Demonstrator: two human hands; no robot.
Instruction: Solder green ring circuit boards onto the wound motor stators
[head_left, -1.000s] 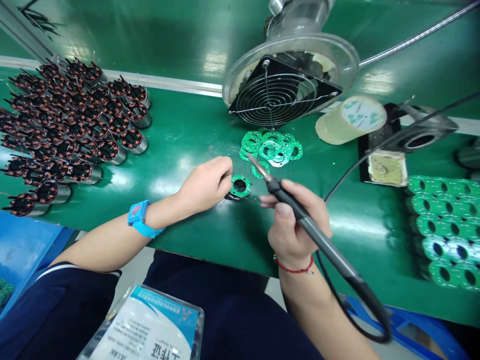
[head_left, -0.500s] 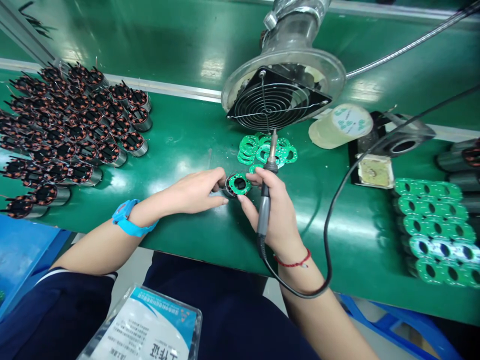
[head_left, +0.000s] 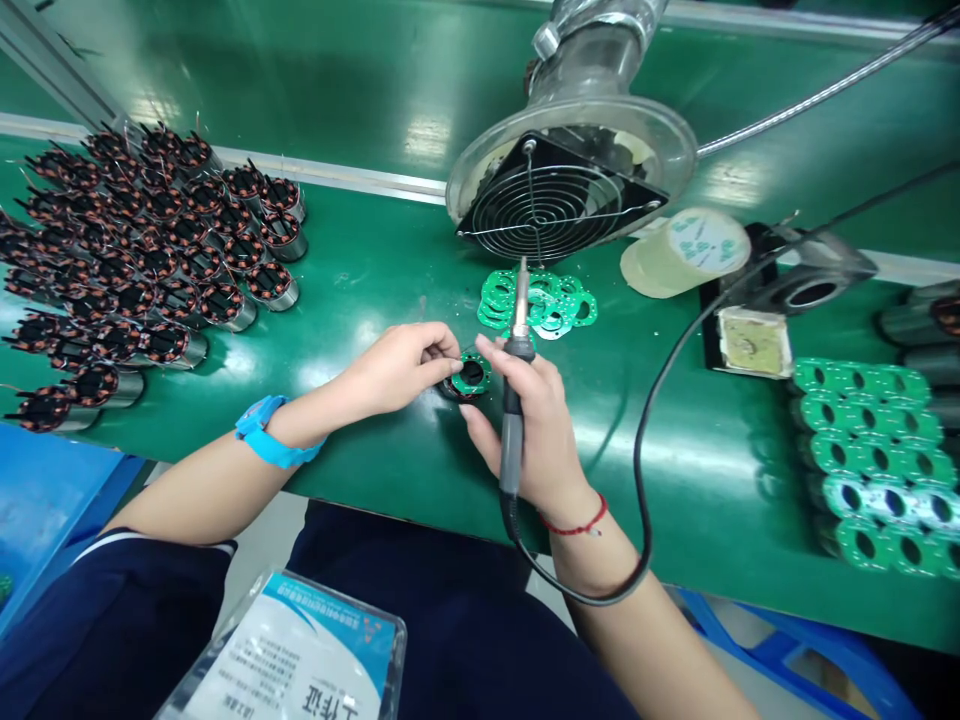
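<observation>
A small motor stator with a green ring board (head_left: 471, 375) on top stands on the green bench between my hands. My left hand (head_left: 401, 367) pinches its left side with closed fingers. My right hand (head_left: 529, 420) grips a black soldering iron (head_left: 514, 400) held upright, tip pointing away from me, while its fingers touch the stator's right side. A loose pile of green ring boards (head_left: 540, 300) lies just beyond the tip.
Several copper-wound stators (head_left: 142, 260) crowd the left of the bench. A round fume fan (head_left: 562, 185) stands at the back. A tape roll (head_left: 686, 250), an iron stand with sponge (head_left: 757, 340) and rows of stators with green boards (head_left: 870, 460) sit to the right.
My right hand swung the soldering iron from pointing left to upright and moved in against the stator. My left hand stayed on the stator.
</observation>
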